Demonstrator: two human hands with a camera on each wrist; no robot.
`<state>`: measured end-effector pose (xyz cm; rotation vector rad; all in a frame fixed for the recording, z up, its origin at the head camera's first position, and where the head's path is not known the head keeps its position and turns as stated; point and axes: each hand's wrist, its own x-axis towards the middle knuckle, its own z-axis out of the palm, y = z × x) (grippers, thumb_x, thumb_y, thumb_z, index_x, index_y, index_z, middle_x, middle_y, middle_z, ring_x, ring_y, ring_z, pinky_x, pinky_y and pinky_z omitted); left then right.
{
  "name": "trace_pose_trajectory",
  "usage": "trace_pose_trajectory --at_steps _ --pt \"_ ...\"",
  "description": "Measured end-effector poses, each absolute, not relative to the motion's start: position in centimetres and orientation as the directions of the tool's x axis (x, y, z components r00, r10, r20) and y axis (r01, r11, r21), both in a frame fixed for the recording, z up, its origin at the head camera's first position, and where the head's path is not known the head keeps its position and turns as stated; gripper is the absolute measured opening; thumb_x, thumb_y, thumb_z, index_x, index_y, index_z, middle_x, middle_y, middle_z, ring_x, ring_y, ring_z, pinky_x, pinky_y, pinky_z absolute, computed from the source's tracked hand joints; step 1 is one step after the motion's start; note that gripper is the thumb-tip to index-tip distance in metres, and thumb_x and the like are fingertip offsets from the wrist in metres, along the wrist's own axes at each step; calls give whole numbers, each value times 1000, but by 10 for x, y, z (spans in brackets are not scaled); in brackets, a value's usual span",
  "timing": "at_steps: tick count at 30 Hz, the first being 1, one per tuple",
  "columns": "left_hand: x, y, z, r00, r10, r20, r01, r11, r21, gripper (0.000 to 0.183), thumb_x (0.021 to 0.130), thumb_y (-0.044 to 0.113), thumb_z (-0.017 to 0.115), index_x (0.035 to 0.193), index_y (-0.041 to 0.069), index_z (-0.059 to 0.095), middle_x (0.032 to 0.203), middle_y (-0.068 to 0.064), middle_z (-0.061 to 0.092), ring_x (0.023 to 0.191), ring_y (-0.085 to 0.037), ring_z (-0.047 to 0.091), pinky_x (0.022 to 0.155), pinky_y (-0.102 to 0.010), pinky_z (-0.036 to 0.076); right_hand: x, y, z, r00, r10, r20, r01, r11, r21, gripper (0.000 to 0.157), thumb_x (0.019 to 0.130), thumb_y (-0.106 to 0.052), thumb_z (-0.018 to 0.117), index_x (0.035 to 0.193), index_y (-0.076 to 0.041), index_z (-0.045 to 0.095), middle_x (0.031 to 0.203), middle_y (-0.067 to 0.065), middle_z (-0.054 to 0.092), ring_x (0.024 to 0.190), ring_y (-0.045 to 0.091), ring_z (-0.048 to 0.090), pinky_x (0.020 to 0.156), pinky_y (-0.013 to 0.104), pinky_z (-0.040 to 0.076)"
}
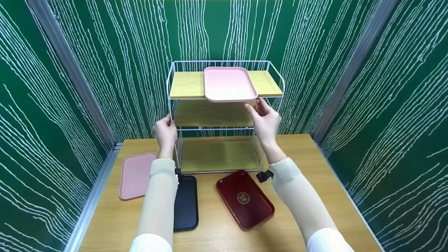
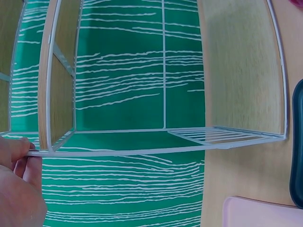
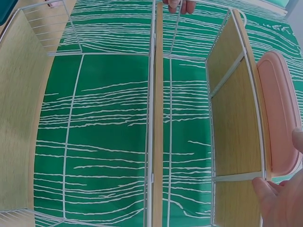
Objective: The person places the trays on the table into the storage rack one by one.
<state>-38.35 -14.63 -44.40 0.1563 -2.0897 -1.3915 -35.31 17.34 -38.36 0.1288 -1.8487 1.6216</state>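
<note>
A white wire rack with wooden shelves (image 1: 220, 154) stands against the back wall. My left hand (image 1: 165, 131) grips its left front post beside the middle shelf; in the left wrist view, the fingers (image 2: 19, 149) pinch the thin white wire. On the top shelf (image 1: 187, 84) lies a pink tray (image 1: 229, 84), its front edge reaching the shelf front. My right hand (image 1: 266, 120) is at the tray's front right corner, thumb and fingers apart. In the right wrist view, the thumb (image 3: 297, 139) is right at the tray's rim and the fingertips (image 3: 262, 187) rest at the shelf's front edge.
Before the rack lie a dark red tray (image 1: 246, 206) with a gold emblem and a black tray (image 1: 186, 206), partly covered by the left forearm. Another pink tray (image 1: 136, 175) is at the left of the wooden table (image 1: 304, 168). Green walls (image 1: 367, 87) enclose the table.
</note>
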Motion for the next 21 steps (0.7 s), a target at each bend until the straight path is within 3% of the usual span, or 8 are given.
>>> trace_pose_trajectory --at_steps 6,13,21 --pt "-383 -146 -444 -808 -418 415 229 427 875 30 102 -4 67 128 3 77 124 -17 76 111 -31 73 96 -45 59 -347 180 -393 -782 295 550 -516 189 -835 57 94 -17 86 143 2 65 136 19 70 122 35 70 102 41 57" --pt "-382 -145 -444 -808 -420 414 233 417 878 32 101 -4 66 130 3 76 126 -18 74 114 -33 72 98 -47 58 -337 185 -404 -798 273 538 -510 172 -843 53 97 -4 79 144 10 59 139 26 66 125 46 66 106 50 54" --pt "-383 -146 -444 -804 -420 421 234 428 873 27 100 -6 66 124 0 79 119 -19 77 100 -31 71 89 -49 58 -338 204 -451 -806 179 564 -547 139 -825 46 94 -5 83 135 9 67 129 27 72 116 42 71 96 29 59"
